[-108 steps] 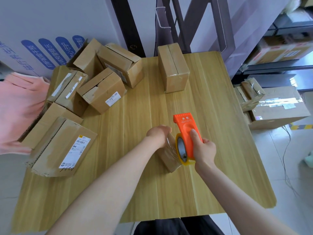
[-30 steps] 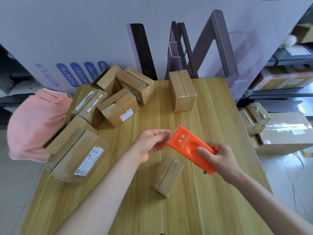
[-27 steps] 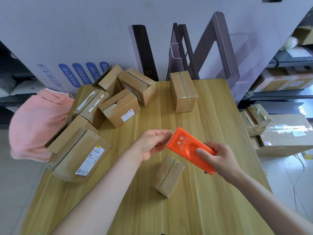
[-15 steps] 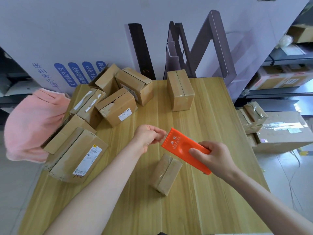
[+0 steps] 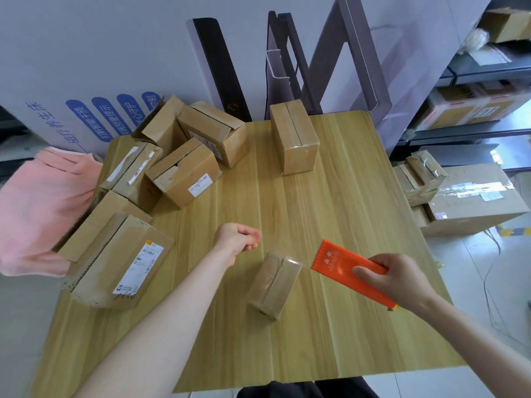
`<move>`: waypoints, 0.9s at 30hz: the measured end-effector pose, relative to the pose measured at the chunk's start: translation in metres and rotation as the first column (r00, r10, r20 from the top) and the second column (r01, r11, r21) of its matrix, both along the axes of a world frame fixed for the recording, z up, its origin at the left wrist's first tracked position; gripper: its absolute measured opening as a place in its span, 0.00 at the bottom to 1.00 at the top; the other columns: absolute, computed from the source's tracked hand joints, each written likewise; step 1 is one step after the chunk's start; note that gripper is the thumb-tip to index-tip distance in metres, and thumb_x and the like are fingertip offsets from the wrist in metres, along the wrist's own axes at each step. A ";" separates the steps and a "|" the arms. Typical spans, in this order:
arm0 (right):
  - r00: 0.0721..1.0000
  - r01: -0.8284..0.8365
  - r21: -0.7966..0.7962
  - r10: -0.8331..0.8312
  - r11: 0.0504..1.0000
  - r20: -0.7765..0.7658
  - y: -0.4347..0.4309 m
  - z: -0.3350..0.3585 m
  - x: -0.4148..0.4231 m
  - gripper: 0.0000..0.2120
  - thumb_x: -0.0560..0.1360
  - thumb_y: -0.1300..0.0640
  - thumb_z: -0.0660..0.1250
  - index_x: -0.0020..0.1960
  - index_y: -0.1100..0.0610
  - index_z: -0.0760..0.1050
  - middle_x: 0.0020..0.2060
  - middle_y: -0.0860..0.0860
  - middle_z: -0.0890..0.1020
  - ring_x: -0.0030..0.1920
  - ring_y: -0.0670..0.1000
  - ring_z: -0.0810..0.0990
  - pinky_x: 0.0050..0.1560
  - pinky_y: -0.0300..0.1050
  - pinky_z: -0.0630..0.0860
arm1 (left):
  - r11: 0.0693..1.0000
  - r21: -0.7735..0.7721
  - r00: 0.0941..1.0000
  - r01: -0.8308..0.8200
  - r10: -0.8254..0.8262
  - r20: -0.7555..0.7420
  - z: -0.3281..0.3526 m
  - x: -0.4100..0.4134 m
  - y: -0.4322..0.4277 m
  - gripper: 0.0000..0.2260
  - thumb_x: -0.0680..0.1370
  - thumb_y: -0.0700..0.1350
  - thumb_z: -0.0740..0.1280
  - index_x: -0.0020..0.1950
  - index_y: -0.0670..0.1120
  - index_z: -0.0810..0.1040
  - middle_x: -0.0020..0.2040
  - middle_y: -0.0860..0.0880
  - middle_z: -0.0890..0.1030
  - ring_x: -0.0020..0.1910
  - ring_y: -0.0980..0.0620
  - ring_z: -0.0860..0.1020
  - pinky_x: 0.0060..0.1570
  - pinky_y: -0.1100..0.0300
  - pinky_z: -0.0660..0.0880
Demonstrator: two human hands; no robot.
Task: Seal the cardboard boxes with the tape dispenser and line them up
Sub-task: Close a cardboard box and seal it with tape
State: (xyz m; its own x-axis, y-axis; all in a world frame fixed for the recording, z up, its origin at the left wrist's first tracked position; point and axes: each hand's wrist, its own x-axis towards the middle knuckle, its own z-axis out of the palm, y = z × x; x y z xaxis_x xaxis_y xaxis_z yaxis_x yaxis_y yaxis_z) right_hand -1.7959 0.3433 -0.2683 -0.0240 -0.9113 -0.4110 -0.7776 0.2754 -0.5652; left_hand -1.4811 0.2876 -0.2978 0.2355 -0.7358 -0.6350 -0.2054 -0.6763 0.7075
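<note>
The wooden table fills the middle of the frame, and most of its centre is bare. In the upper left of the frame a loose heap of cardboard boxes lies in disorder, several of them with flaps not closed. At the top centre one sealed box stands alone, with its long axis running from the far edge toward the camera. In the lower centre lies a small box, shiny with clear tape over its seam; its long axis runs from lower left to upper right of the frame. The left hand hovers above the table, up and to the left of this small box, near it but not touching, with the fingers curled loosely inward around nothing. The right hand is at the right of the box and closes firmly around the orange tape dispenser, thumb on top; the toothed edge of the dispenser points left and comes just beside the upper right corner of the box. I cannot tell whether a strip of tape joins them. In my judgement the small box is already sealed, so the next move is to carry it to the sealed box at the top centre. The free left hand is the natural one for this, and the box needs some turn so that its axis matches the other.
</note>
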 end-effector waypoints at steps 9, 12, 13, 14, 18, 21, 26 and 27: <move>0.976 -0.024 0.146 0.055 0.989 -0.209 -0.011 -0.027 0.009 0.15 0.70 0.38 0.68 0.40 0.51 0.80 0.33 0.46 0.81 0.34 0.47 0.81 0.29 0.38 0.72 | 1.000 -0.002 0.992 0.014 -0.013 0.125 -0.035 -0.018 0.002 0.04 0.71 0.36 0.74 0.40 0.44 0.83 0.37 0.49 0.83 0.32 0.55 0.79 0.38 0.63 0.76; 0.963 -0.039 0.186 0.086 0.982 -0.255 -0.014 -0.032 0.017 0.17 0.70 0.37 0.67 0.40 0.51 0.79 0.33 0.46 0.81 0.33 0.48 0.81 0.28 0.37 0.69 | 1.000 0.012 0.988 0.029 -0.030 0.154 -0.047 -0.022 0.007 0.04 0.72 0.37 0.73 0.40 0.45 0.83 0.40 0.48 0.84 0.33 0.56 0.79 0.36 0.65 0.74; 0.959 -0.039 0.191 0.090 0.981 -0.268 -0.015 -0.034 0.019 0.17 0.70 0.37 0.67 0.40 0.51 0.79 0.32 0.46 0.80 0.33 0.48 0.81 0.27 0.37 0.69 | 1.000 0.008 0.985 0.027 -0.028 0.168 -0.050 -0.023 0.009 0.04 0.73 0.38 0.73 0.39 0.46 0.83 0.41 0.49 0.85 0.34 0.56 0.80 0.36 0.66 0.74; 0.956 -0.039 0.192 0.092 0.981 -0.279 -0.015 -0.036 0.023 0.17 0.70 0.37 0.67 0.40 0.51 0.78 0.32 0.45 0.80 0.33 0.48 0.81 0.27 0.37 0.68 | 1.000 0.003 0.981 0.028 -0.028 0.189 -0.053 -0.025 0.012 0.05 0.73 0.40 0.73 0.39 0.48 0.83 0.42 0.51 0.85 0.35 0.57 0.80 0.36 0.66 0.74; 0.940 -0.048 0.164 0.101 0.985 -0.326 -0.019 -0.043 0.038 0.18 0.69 0.36 0.66 0.37 0.52 0.77 0.31 0.46 0.78 0.33 0.50 0.80 0.27 0.37 0.67 | 0.993 0.010 0.912 0.115 -0.110 0.394 -0.058 -0.030 0.018 0.03 0.75 0.52 0.70 0.44 0.57 0.83 0.47 0.58 0.84 0.43 0.57 0.80 0.42 0.61 0.76; 0.926 -0.064 0.152 0.116 0.986 -0.360 -0.023 -0.046 0.042 0.20 0.69 0.36 0.66 0.39 0.53 0.79 0.32 0.47 0.80 0.33 0.50 0.79 0.31 0.39 0.73 | 0.965 0.156 0.811 0.210 -0.261 0.524 -0.061 -0.031 0.018 0.22 0.77 0.59 0.65 0.70 0.54 0.72 0.66 0.53 0.76 0.58 0.51 0.77 0.48 0.58 0.75; 0.907 -0.092 0.143 0.142 0.985 -0.397 -0.027 -0.047 0.047 0.20 0.69 0.35 0.65 0.40 0.53 0.78 0.32 0.47 0.80 0.33 0.50 0.79 0.33 0.39 0.75 | 0.993 -0.086 0.938 0.082 -0.048 0.342 -0.071 -0.031 0.045 0.22 0.79 0.55 0.63 0.70 0.49 0.72 0.67 0.50 0.76 0.65 0.52 0.74 0.62 0.58 0.70; 0.902 -0.103 0.134 0.149 0.986 -0.406 -0.028 -0.047 0.050 0.20 0.69 0.36 0.65 0.40 0.54 0.78 0.32 0.47 0.79 0.33 0.50 0.79 0.33 0.39 0.74 | 0.990 -0.115 0.961 0.084 -0.050 0.271 -0.072 -0.037 0.054 0.20 0.79 0.53 0.64 0.70 0.48 0.73 0.66 0.50 0.77 0.64 0.55 0.74 0.61 0.62 0.69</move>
State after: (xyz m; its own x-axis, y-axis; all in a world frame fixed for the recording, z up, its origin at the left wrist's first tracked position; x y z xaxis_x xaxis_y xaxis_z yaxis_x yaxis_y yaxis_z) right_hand -1.7461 0.3148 -0.3149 -0.1007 -0.8695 -0.4835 -0.9669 0.2001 -0.1586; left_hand -1.5185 0.3411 -0.3695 0.3311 -0.8249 -0.4581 -0.4399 -0.5645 0.6984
